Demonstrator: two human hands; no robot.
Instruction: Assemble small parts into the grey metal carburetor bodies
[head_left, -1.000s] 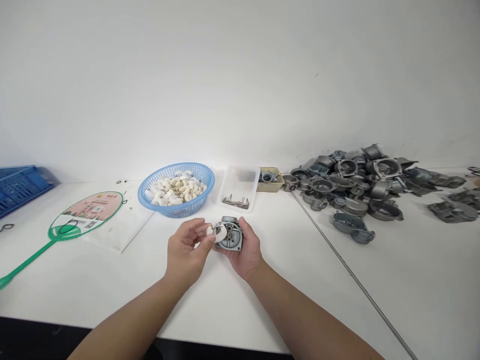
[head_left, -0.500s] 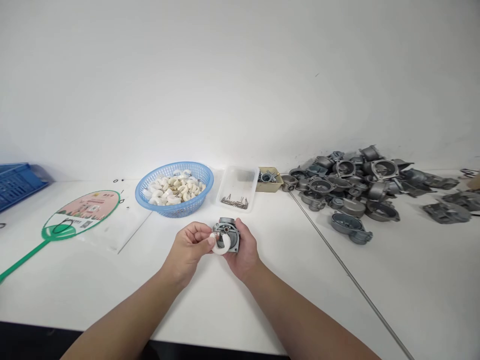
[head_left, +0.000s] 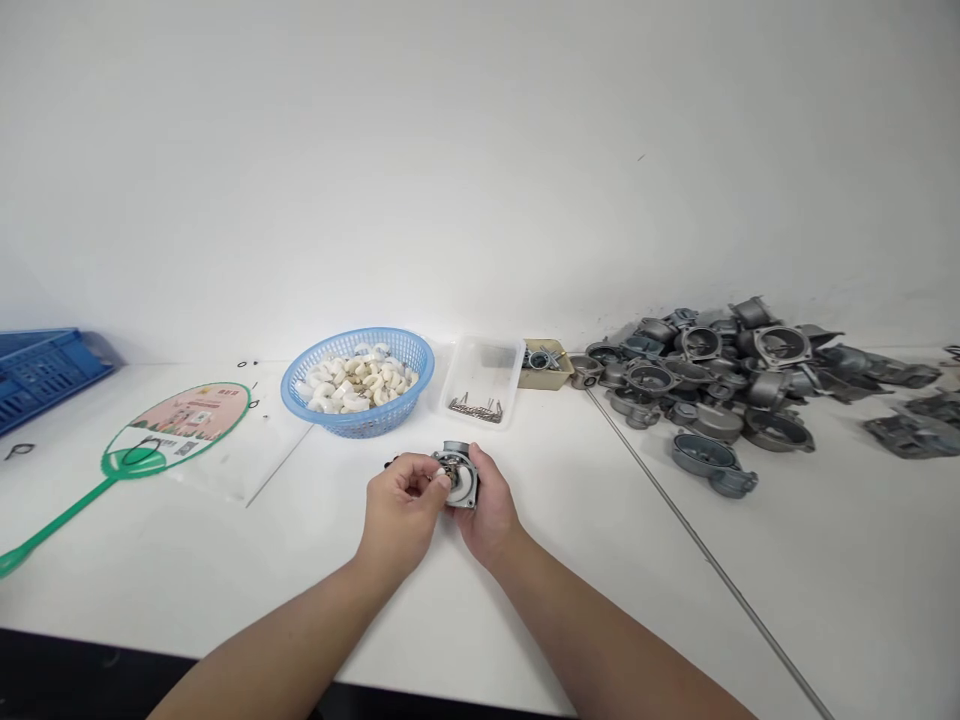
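Over the white table (head_left: 570, 560), my right hand (head_left: 489, 508) cups a small grey metal carburetor body (head_left: 459, 466). A white curved plastic piece (head_left: 464, 483) sits against the body's open face. My left hand (head_left: 399, 510) is closed in a pinch at the body's left side, thumb and fingertips pressed on the white piece and a small metal part there. What exactly the fingertips grip is too small to make out.
A blue basket (head_left: 358, 379) of white curved pieces, a clear tray (head_left: 484, 380) with metal pins and a small tan box (head_left: 545, 361) stand behind my hands. A heap of grey metal castings (head_left: 720, 380) lies right. A green-handled fan (head_left: 150, 440) and blue crate (head_left: 41, 370) lie left.
The white piece has gone from beside the metal body onto its face, and my left fingers have closed in over it. Both hands stayed near the same spot.
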